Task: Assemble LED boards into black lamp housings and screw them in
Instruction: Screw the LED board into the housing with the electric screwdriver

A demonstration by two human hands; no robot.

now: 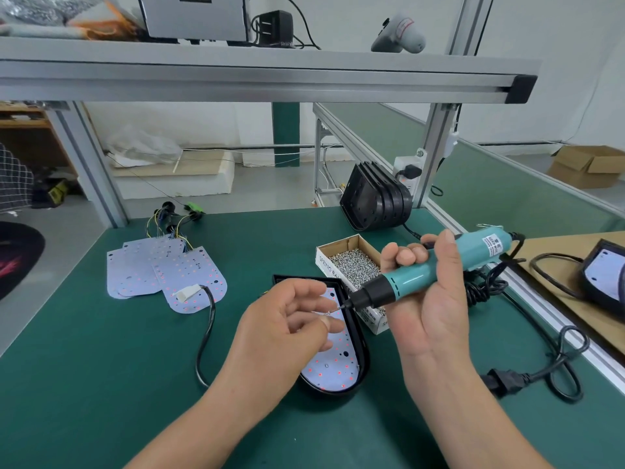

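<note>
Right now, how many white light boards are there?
4: three overlap at left, the leftmost, the rear, the front; one lies in the black housing. Others may hide beneath.

The left hand (287, 328) covers the upper middle of the LED board (333, 367) lying in the black housing (363, 363). A tiny bright thing at the tip of the screwdriver (429, 275) is blurred, and it cannot be told whether the fingers pinch it. The right hand (433, 309) and the screwdriver hide part of the label on the screw box (338, 247). The right edge cuts off a dark device (605, 279).
</note>
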